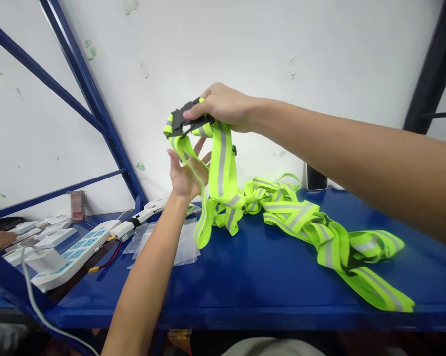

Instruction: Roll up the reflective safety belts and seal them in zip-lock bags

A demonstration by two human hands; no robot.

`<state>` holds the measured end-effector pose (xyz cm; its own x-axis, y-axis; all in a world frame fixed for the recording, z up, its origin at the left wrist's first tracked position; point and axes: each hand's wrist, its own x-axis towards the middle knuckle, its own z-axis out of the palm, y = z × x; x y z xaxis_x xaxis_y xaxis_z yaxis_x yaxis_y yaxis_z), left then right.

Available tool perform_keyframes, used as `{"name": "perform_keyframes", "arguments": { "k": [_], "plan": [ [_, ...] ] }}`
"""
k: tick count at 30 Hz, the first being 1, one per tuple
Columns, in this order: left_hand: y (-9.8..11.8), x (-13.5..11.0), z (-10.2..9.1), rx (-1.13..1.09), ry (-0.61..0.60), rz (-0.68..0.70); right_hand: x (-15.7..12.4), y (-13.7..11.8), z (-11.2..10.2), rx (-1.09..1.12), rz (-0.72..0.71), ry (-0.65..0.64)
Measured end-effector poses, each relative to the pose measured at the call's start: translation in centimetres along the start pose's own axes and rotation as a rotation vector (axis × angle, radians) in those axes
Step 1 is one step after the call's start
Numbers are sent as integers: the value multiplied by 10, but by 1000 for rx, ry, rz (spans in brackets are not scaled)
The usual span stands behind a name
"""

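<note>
Bright yellow-green reflective straps point(221, 158) with a grey stripe hang from my right hand point(223, 106), which is closed on their black buckle point(182, 118), thumb on top. Lower down, my left hand point(188, 175) is raised behind the hanging strap with its fingers spread. A loop of strap passes in front of its palm; whether they touch is hard to tell. More of the same webbing lies tangled on the blue shelf point(245, 282), reaching to the right front edge.
On the left stand a white power strip point(85, 249) and several white adapters point(56, 237). Clear plastic bags point(185, 242) and a red-black cable with a yellow connector point(107, 259) lie nearby. Another person's hand point(0, 240) shows at far left. Blue rack posts point(104, 118) rise there.
</note>
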<state>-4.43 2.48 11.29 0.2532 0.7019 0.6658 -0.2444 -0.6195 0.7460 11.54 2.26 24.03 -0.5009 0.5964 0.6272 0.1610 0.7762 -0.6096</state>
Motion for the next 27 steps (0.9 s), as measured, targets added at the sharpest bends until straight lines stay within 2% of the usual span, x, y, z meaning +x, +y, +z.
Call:
{"name": "perform_keyframes", "arguments": {
  "k": [4, 7, 13, 19, 21, 23, 27],
  "plan": [
    [6, 4, -9, 13, 76, 24, 3, -1, -1, 97, -6, 24],
    [6, 5, -7, -12, 33, 16, 1, 3, -2, 81, -4, 73],
    [1, 0, 14, -76, -180, -196, -8, 5, -3, 32, -59, 107],
    [-13, -16, 2, -108, -205, -404, -5, 13, -30, -88, -83, 283],
    [-17, -19, 2, -72, -182, -434, -4, 23, -37, -107, -75, 325],
    [-19, -19, 4, -1, -141, -400, -6, 32, -39, -103, -78, 347],
    [-13, -9, 0, 342, -131, -306, -15, 39, -35, -93, -90, 366]
  ]
}}
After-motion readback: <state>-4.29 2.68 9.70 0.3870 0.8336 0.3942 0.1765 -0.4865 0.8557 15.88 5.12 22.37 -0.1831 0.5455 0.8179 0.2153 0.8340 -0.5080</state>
